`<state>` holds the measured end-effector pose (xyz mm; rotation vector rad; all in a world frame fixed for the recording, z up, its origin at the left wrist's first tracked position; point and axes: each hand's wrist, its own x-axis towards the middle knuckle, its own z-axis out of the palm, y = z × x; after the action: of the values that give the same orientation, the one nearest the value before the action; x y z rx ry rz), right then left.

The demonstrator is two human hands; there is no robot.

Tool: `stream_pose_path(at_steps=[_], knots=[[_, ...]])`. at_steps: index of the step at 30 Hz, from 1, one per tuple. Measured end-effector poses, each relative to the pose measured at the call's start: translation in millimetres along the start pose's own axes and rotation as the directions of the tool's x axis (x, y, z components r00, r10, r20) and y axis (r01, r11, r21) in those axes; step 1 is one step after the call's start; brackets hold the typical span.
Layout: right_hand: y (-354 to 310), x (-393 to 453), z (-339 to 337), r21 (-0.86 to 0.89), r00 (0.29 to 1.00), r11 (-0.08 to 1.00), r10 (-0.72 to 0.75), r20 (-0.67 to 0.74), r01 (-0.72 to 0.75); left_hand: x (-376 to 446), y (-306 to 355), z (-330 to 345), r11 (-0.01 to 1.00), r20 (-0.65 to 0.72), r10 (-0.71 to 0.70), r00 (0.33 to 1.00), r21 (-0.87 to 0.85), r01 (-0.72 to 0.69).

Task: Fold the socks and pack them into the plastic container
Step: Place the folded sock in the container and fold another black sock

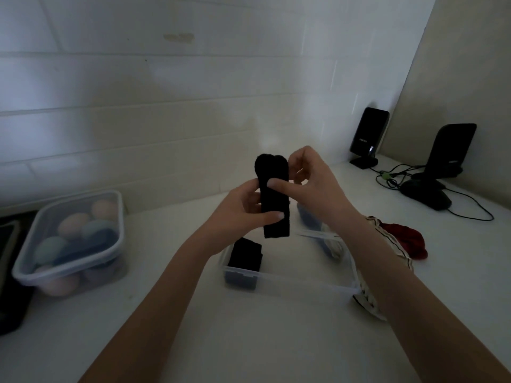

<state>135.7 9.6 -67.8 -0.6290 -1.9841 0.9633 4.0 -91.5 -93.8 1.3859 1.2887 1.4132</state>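
Observation:
A black sock hangs upright in the air above the open clear plastic container. My left hand grips its lower half, thumb across the front. My right hand pinches its upper part, thumb pressed on the front. A folded black sock lies in the container's left end. Cream socks with dark stripes drape over the container's right rim under my right forearm. A red sock lies on the counter to the right. A blue sock shows behind the container.
A closed clear container with several rolled pastel socks stands at the left. Two dark stands, a phone and cables sit at the back right. A tiled wall runs behind the white counter. A dark object lies at the left edge.

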Motion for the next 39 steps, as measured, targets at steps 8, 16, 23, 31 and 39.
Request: stream_pose_path(at_steps=[8,16,23,31,39], knots=[[-2.3,-1.2,-4.4,0.274,0.981,0.954,0.071,0.181,-0.120,-3.7,5.4,4.0,1.000,-0.033,0.001,0.999,0.012,-0.001],[-8.5,-0.7,-5.3,0.208,0.999,0.977,0.043,-0.016,-0.039,-3.6,2.7,6.2,0.998,-0.033,-0.018,0.999,0.064,0.021],[-14.2,-2.3,0.9,0.226,0.998,0.972,0.059,0.037,-0.066,-3.3,1.8,7.6,0.996,-0.051,-0.025,0.998,0.079,0.029],[-10.8,-6.0,3.1,0.281,0.967,0.943,0.116,0.225,-0.179,-3.9,4.1,8.6,1.000,-0.034,0.009,0.999,0.007,-0.008],[-9.6,-3.9,2.4,0.254,0.993,0.960,0.114,0.043,-0.121,-4.1,3.7,9.2,0.995,0.059,-0.079,0.995,0.058,0.076]])
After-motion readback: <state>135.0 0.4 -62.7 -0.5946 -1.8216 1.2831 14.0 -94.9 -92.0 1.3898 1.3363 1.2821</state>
